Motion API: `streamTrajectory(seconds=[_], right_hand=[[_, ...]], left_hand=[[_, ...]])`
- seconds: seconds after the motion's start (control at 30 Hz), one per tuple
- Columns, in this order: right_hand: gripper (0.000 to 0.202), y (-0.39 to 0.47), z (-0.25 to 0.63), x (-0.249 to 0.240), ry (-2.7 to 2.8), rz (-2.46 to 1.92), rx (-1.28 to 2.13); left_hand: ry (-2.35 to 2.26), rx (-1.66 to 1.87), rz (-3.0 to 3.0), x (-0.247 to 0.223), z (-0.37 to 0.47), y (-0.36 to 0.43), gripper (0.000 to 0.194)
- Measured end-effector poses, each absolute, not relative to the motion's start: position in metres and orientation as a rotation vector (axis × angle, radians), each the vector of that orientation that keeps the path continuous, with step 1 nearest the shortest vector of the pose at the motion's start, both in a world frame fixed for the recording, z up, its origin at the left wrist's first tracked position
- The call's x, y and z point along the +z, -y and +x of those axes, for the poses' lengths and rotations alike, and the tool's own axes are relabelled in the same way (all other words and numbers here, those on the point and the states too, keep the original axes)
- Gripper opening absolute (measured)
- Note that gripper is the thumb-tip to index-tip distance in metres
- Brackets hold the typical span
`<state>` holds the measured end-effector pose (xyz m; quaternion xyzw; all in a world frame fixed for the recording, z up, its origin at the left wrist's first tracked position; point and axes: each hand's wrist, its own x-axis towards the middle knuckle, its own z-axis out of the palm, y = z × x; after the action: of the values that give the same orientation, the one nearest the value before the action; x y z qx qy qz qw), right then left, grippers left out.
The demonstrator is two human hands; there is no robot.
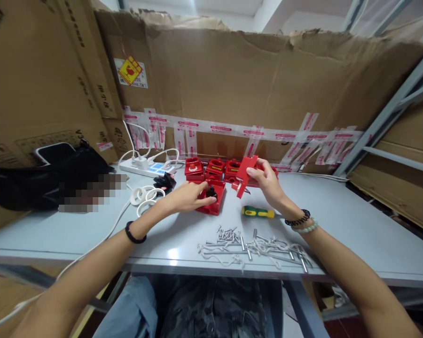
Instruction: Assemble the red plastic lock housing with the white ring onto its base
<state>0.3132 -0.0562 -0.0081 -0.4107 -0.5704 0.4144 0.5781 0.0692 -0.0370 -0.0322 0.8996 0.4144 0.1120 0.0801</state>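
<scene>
With the open red housing [220, 193] as the centre of my dial and twelve o'clock pointing away from me, my left hand [188, 196] comes in from nine. Its thumb and forefinger reach over the housing, beside a small black part [211, 191] inside; I cannot tell whether they pinch it. My right hand [268, 183], at two o'clock, grips a flat red plate [247, 170] between thumb and fingers, raised above the table [341, 220], a short wire hanging near its lower end.

A row of red housings [215, 167] crowds eleven to two, blocking the way back towards the taped cardboard wall [215, 75]. The green-and-yellow screwdriver [258, 212] lies between three and four, its shank running towards my right wrist, which partly hides it (so I can't see the tip). Silver screws [229, 234] are heaped at five; metal rods [268, 248] tangled with white cord spread around four to six along the near edge.

At nine, white rings [138, 196] lie just beside my left forearm, with a black bundle [165, 183] near them. A plugged-up white power strip [151, 168] sits at ten, and farther out a phone [55, 152] rests against a black bag [84, 162].
</scene>
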Motion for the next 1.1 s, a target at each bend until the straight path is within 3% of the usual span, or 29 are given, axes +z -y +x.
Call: streamTrajectory(seconds=[0.13,0.37,0.5,1.1], right_hand=[[0.059,0.056,0.313,-0.008,1.33,-0.947,0.973],[0.047,0.055,0.315,-0.006,1.263,-0.868,1.11],[0.04,0.055,0.316,-0.004,1.224,-0.83,1.158],[0.047,0.056,0.318,-0.004,1.289,-0.885,1.099]], left_hand=[[-1.034,0.298,2.537,-0.02,0.059,0.035,0.027],[-0.831,0.351,2.665,-0.021,0.05,0.025,0.012],[-0.764,0.398,2.73,-0.028,0.052,0.02,0.01],[-0.508,0.67,2.592,-0.051,0.101,0.049,0.01]])
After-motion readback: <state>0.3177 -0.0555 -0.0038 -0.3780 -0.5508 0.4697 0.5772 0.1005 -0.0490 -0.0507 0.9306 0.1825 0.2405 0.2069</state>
